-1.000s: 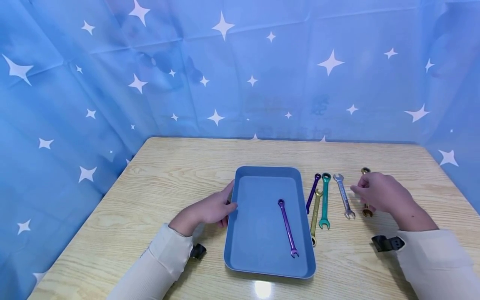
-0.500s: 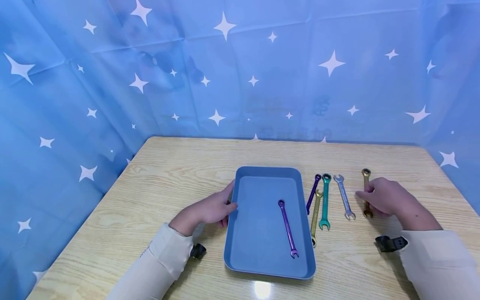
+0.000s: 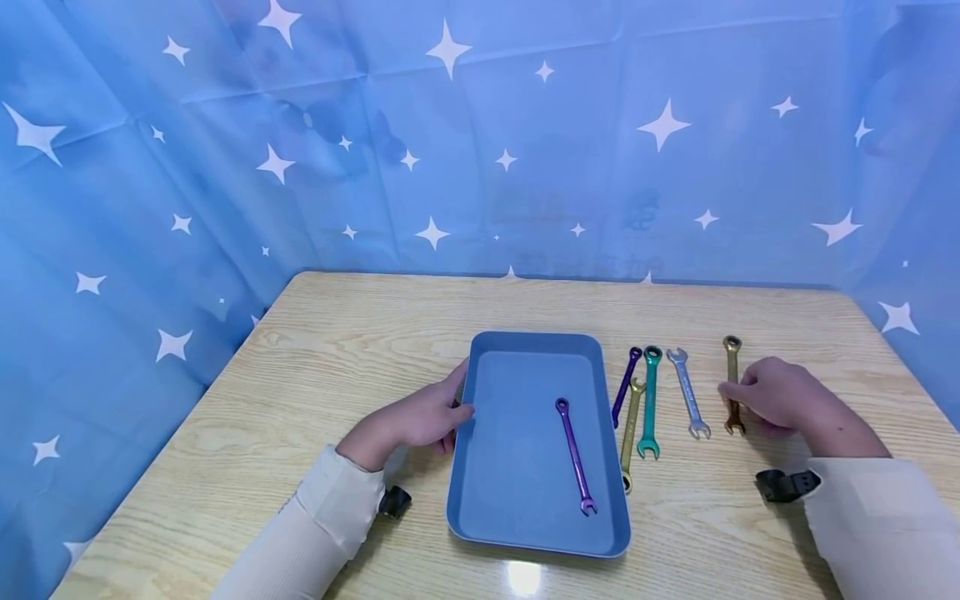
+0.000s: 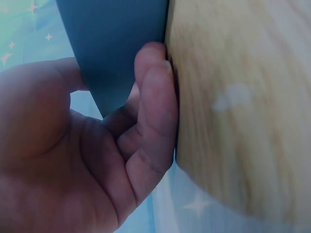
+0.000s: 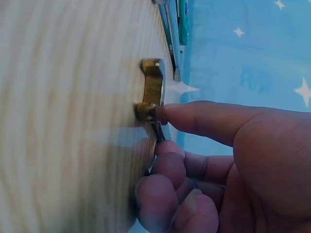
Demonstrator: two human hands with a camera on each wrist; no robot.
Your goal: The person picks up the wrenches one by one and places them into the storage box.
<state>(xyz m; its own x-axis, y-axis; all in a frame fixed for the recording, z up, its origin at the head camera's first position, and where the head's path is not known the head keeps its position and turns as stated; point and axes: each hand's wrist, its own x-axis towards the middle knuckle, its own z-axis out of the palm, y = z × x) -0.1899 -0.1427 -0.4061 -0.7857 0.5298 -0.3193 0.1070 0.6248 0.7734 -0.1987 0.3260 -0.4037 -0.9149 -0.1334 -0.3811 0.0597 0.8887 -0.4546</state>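
My left hand (image 3: 423, 415) holds the left wall of a blue tray (image 3: 506, 475), the thumb over the rim and the fingers outside. In the left wrist view, the curled fingers sit between the tray wall (image 4: 114, 43) and the wooden table. A purple combination wrench (image 3: 576, 457) lies inside the tray, toward its right side. At the far right, my right hand (image 3: 783, 398) pinches a gold combination wrench (image 3: 732, 362) between thumb and fingers. Its open end (image 5: 151, 87) shows past the thumb in the right wrist view, close to the tabletop; the fingers partly hide the shaft.
Between tray and right hand lie another purple wrench (image 3: 627, 387), a second gold wrench (image 3: 632, 437) along the tray's right wall, a green wrench (image 3: 650, 404) and a silver wrench (image 3: 688, 393). A blue starry curtain (image 3: 495, 117) hangs behind the wooden table (image 3: 360, 325).
My right hand has shifted slightly right and toward me along the gold wrench, uncovering more of its upper shaft. The left hand and the tray have stayed put.
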